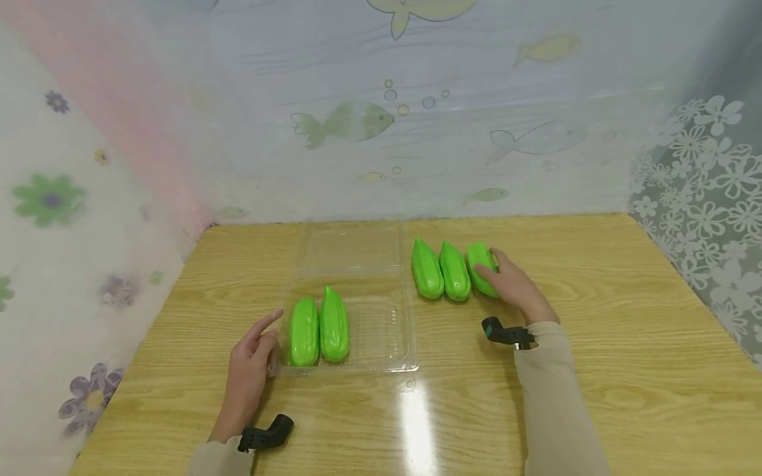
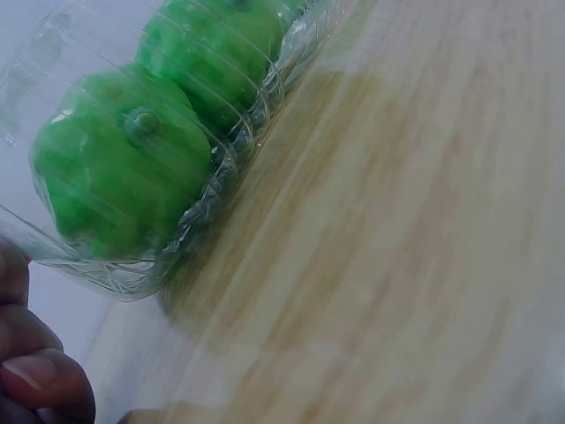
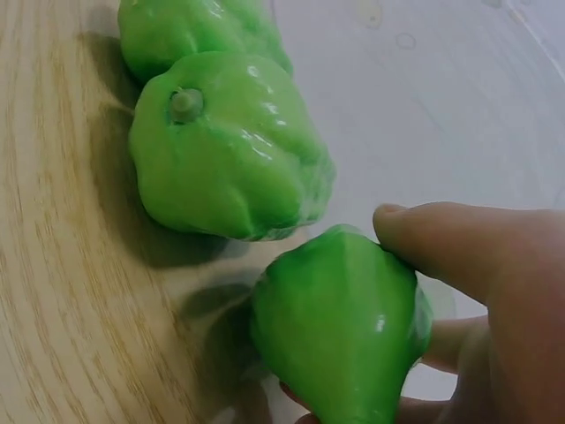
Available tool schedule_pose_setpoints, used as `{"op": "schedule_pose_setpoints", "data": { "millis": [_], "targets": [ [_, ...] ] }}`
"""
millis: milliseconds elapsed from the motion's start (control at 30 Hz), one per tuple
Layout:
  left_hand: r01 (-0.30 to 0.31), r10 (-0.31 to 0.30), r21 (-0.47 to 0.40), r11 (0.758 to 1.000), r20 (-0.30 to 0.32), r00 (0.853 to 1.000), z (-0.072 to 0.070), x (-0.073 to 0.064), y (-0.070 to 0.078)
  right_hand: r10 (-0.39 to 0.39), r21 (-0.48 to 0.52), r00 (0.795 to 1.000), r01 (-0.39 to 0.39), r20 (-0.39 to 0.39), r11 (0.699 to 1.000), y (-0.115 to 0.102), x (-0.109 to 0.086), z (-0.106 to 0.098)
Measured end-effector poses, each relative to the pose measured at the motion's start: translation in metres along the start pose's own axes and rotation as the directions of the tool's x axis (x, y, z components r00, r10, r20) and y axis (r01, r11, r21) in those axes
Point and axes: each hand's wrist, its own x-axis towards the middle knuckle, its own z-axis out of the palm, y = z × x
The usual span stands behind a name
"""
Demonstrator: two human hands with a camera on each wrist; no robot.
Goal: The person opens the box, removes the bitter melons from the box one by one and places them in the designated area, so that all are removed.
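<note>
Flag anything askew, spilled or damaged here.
One mild oddity: the green vegetable held by the right hand looks turned end for end. Its tapered end faces the near side, while the two loose ones beside it point theirs away. No spill or damage visible.

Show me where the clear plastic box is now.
In the head view, the open clear plastic box lies on the table, with the left hand at its left edge and three green vegetables to its right.

The open clear box (image 1: 375,330) holds two green gourds (image 1: 305,332).
</note>
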Motion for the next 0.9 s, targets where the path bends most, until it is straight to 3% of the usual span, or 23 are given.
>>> {"op": "schedule_pose_setpoints", "data": {
  "millis": [100, 433, 633, 900],
  "targets": [
    [-0.004, 0.004, 0.002, 1.000, 0.008, 1.000, -0.001, 0.001, -0.002, -0.003, 0.008, 1.000, 0.003, 0.009, 1.000, -0.002, -0.001, -0.002],
    [0.011, -0.011, 0.004, 1.000, 0.019, 1.000, 0.001, -0.006, 0.022, 0.005, 0.004, 1.000, -0.005, 0.011, 1.000, 0.003, -0.001, -0.003],
    [-0.011, 0.012, -0.012, 1.000, 0.039, 0.999, 0.001, -0.005, 0.020, 0.014, 0.007, 1.000, -0.014, 0.018, 1.000, 0.003, -0.001, -0.003],
    [0.004, -0.003, -0.030, 1.000, 0.032, 0.999, 0.001, -0.005, 0.018, 0.017, -0.003, 0.999, -0.017, 0.037, 1.000, 0.002, -0.001, -0.001]
  ]
}}
